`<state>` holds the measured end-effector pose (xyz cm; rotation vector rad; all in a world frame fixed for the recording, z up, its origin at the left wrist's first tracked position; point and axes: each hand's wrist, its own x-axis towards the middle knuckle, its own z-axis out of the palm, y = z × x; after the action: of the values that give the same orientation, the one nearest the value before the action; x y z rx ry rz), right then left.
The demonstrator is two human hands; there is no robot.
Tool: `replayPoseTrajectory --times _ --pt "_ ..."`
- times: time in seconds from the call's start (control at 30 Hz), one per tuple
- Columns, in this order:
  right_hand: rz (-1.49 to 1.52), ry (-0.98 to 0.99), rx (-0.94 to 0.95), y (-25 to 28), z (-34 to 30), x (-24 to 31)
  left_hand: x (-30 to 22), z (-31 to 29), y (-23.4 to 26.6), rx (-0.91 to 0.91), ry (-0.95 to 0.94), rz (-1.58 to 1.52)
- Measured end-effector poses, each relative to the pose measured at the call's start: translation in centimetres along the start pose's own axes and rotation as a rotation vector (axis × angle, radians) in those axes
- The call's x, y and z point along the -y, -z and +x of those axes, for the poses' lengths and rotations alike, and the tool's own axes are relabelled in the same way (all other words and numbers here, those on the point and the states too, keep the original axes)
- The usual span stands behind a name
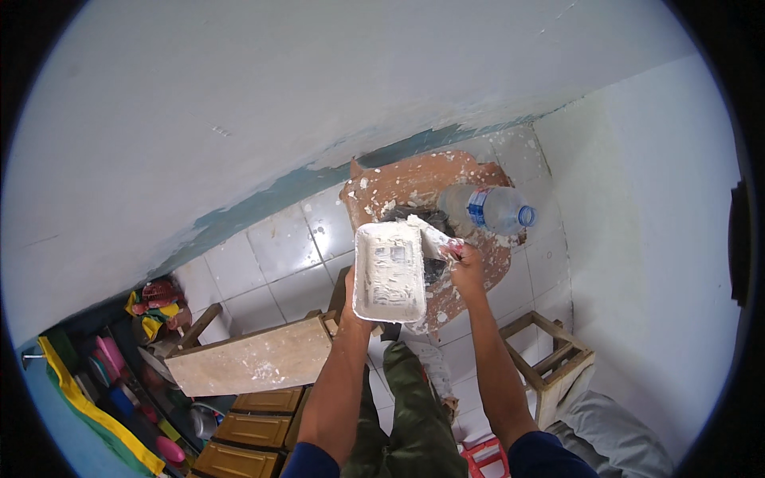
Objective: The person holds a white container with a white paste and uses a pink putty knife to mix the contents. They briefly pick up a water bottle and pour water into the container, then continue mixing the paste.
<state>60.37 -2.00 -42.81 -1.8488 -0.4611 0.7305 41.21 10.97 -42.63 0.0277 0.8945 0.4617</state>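
Note:
My left hand [349, 296] is closed on the left side of a white rectangular tray [359, 267], its fingers partly hidden beneath. White putty [389, 283] coats the tray's inside in smears. At the tray's upper right corner, my right hand [468, 267] grips a putty knife [433, 236] with a reddish handle. Its blade is caked in white and touches or overlaps the rim; I cannot tell which. Below the tray lies a brown sheet [398, 182] spattered with white, with crumpled black plastic [435, 271] on it. A clear plastic bottle [500, 209] lies on its side there.
Ahead runs a pale wall [319, 88] with peeling blue-green paint along its base. A wooden bench [251, 358] stands at left, near brown drawers [253, 430] and cluttered household items. To the right are a wooden stool [558, 354] and grey cloth [621, 434]. White tiles [283, 243] cover the floor.

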Motion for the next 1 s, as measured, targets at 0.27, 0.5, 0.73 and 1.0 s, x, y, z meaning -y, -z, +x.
replayPoseTrajectory --times 0.27,0.5,0.73,1.0 --pt "-0.327 0.046 -0.05 -1.7 0.3 3.7 -0.7 1.5 1.5 0.081 -0.097 -0.113" --pt "-0.519 0.135 -0.12 -1.2 -1.5 7.8 -2.4 0.4 0.4 -0.021 -0.038 -0.144" --pt "-0.793 0.446 0.161 -1.4 -1.0 15.2 -3.1 -1.8 -1.3 0.015 -0.037 -0.109" --pt "-0.861 0.543 0.169 -3.4 1.3 14.2 -4.6 -2.9 -2.5 -0.036 -0.006 -0.051"
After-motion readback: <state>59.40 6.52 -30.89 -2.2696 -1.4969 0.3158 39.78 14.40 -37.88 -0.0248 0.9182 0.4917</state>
